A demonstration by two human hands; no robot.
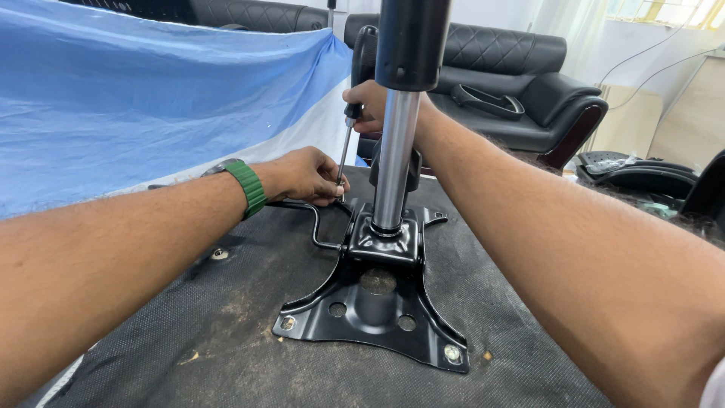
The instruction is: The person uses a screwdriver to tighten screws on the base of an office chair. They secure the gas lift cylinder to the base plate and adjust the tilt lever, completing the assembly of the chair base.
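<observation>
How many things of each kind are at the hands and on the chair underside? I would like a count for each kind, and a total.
Screwdriver, held by the right hand: 1
Black metal mounting plate: 1
Gas lift cylinder: 1
Lever rod, by the left hand: 1
Visible screws in the plate: 2
Total: 6

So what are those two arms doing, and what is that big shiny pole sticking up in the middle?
The picture comes from a camera worn on a person's head, looking down at their own two bare hands. The shiny silver metal pole with a black sleeve on top stands in a black metal plate with round holes. That plate lies on a dark, dusty fabric surface. The right hand grips the black handle of a screwdriver. The left hand, with a green wristband, pinches the thin shaft near the tip. Behind are a blue plastic sheet and a black quilted sofa.
</observation>
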